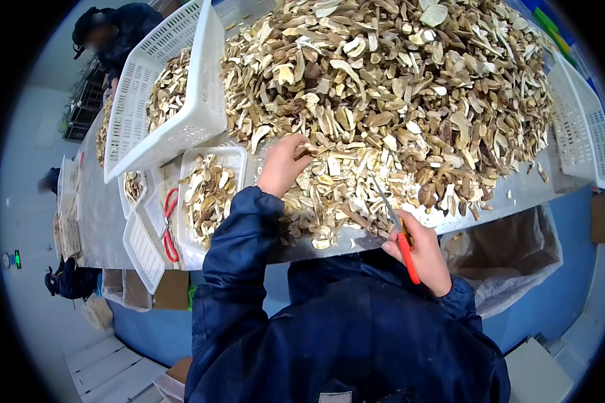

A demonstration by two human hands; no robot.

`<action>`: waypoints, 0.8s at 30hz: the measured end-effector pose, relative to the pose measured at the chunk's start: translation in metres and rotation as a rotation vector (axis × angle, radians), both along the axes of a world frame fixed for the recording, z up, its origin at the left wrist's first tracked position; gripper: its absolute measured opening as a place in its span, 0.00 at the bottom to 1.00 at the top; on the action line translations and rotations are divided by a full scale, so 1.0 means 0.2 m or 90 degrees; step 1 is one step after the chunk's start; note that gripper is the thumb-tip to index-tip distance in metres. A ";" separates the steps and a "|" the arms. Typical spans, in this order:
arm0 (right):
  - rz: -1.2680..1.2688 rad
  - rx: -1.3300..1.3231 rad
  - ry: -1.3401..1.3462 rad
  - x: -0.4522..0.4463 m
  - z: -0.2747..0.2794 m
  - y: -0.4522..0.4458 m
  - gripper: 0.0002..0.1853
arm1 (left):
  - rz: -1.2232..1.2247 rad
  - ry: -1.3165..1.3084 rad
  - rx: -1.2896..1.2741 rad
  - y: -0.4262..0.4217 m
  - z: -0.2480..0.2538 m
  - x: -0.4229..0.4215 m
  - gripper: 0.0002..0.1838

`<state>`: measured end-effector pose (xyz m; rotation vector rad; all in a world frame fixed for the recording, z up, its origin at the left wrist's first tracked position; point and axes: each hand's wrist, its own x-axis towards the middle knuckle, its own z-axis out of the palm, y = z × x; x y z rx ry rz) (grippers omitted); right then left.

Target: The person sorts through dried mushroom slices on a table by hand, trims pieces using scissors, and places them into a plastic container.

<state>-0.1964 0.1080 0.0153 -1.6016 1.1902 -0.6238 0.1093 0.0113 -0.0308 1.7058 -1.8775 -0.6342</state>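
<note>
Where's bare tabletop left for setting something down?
The broadest patch is steel tabletop left of the slotted white tray. A narrower strip lies between the slice pile and the far-right white basket, with a few scraps on it. Crowded: between the left hand and right hand, slices cover most of the surface.

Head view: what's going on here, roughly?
A person is working at a table with a big pile of cut pieces, apparently dried mushroom. The right hand holds red-handled scissors, blades pointing toward the pile. The left hand is at the pile's near edge, fingers bent in; whether it grips a piece is unclear. To its left, a white tray holds some pieces, and a larger basket stands beyond, with pieces inside.
</note>
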 end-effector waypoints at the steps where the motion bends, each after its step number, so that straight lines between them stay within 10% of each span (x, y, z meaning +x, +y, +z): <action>1: 0.001 -0.007 0.005 0.00 0.00 0.00 0.29 | -0.009 -0.025 -0.005 -0.02 -0.03 0.00 0.15; 4: 0.007 -0.023 0.014 0.00 -0.01 0.00 0.29 | -0.012 -0.099 -0.042 -0.03 -0.04 0.01 0.11; 12: 0.025 -0.005 0.000 0.04 0.00 -0.02 0.29 | 0.142 0.939 0.292 0.18 0.10 -0.01 0.10; 24: 0.051 -0.114 0.103 0.12 0.02 -0.01 0.35 | 0.324 1.265 0.354 0.34 0.25 -0.43 0.11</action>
